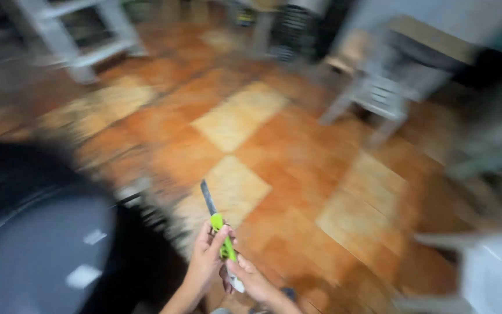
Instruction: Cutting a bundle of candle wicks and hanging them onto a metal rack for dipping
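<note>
I held a green-handled knife point(218, 224) in front of me, low and near, over the orange and cream tiled floor point(297, 151). My left hand point(207, 256) was clenched around the green handle, with the dark blade pointing up and away to the far left. My right hand point(251, 279) sat just beside it, touching the lower end of the handle, fingers curled there; the blur kept me from telling how firmly. A dark rounded object point(36, 244) lay at my near left. A grey chair point(379, 93) stood far right.
</note>
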